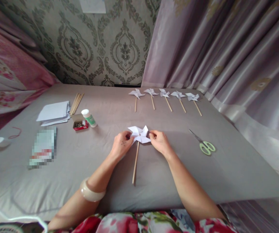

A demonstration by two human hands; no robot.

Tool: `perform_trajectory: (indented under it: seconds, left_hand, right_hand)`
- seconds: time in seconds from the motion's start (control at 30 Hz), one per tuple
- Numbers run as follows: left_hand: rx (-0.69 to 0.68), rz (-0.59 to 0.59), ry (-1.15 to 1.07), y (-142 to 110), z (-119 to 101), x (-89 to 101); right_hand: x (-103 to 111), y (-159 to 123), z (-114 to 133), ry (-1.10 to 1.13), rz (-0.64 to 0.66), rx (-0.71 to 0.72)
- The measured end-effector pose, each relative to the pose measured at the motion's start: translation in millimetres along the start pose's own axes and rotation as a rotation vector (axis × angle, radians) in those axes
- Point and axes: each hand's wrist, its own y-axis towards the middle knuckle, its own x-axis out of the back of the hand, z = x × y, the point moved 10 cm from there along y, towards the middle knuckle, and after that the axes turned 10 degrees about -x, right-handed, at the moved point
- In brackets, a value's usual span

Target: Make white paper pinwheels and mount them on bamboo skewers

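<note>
A white paper pinwheel (pixel 143 135) lies in front of me, a small pin at its centre. Its wooden stick (pixel 135 163) points down toward my body. My left hand (pixel 122 142) pinches the pinwheel's left blade between thumb and fingers. On the opposite side, my right hand (pixel 160 140) has its thumb and fingers closed on the right blade. Parts of both hands' fingertips are hidden by the paper. A pale bangle (pixel 92 191) sits on my left forearm.
Finished-looking pinwheels (pixel 165 93) lie in a row at the back. Green-handled scissors (pixel 206 147) rest at right. At left are stacked paper (pixel 54 112), wooden sticks (pixel 76 103), a red box of small metal pieces (pixel 80 125), a glue stick (pixel 89 118) and a blurred packet (pixel 43 145).
</note>
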Motion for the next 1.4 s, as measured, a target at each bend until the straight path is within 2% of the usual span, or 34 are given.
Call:
perform_trajectory:
  seconds: [0.2,0.37,0.43,0.5,0.57,0.6,0.7,0.83,1.0,1.17,1.4]
  left_hand:
    - [-0.036,-0.005,0.080,-2,-5,-3.4]
    - [-0.056,-0.038,0.100,-2,-7,-6.3]
    - [-0.042,-0.050,0.089,-2,-6,-5.7]
    - [-0.025,-0.058,0.078,-3,-5,-4.3]
    - [-0.014,-0.066,0.056,-3,-4,-2.9]
    - [-0.012,-0.069,0.045,-3,-4,-2.5]
    - [-0.018,-0.071,0.028,-4,-4,-2.6]
    - [-0.032,-0.069,0.030,-4,-5,-4.4]
    - [-0.080,-0.042,0.058,-5,-7,-8.5]
    - [-0.204,-0.033,0.095,-6,-14,-12.3]
    - [-0.244,0.006,0.116,-5,-11,-19.5]
  right_hand:
    - [-11,-25,27,-0.283,-0.044,0.133]
    - [-17,-34,32,-0.424,-0.037,0.137]
    - [-11,-35,33,-0.445,-0.082,0.139]
    - [3,-37,37,-0.440,-0.193,0.161]
    - [15,-42,45,-0.411,-0.290,0.219]
    - [17,-44,49,-0.389,-0.298,0.255]
    - [7,-47,54,-0.339,-0.181,0.314]
    - [-11,-47,50,-0.339,-0.063,0.288]
    - [-16,-42,42,-0.296,-0.033,0.216]
    - [-16,-33,31,-0.159,0.000,0.117]
    - [-18,-23,21,0.015,-0.011,0.093]
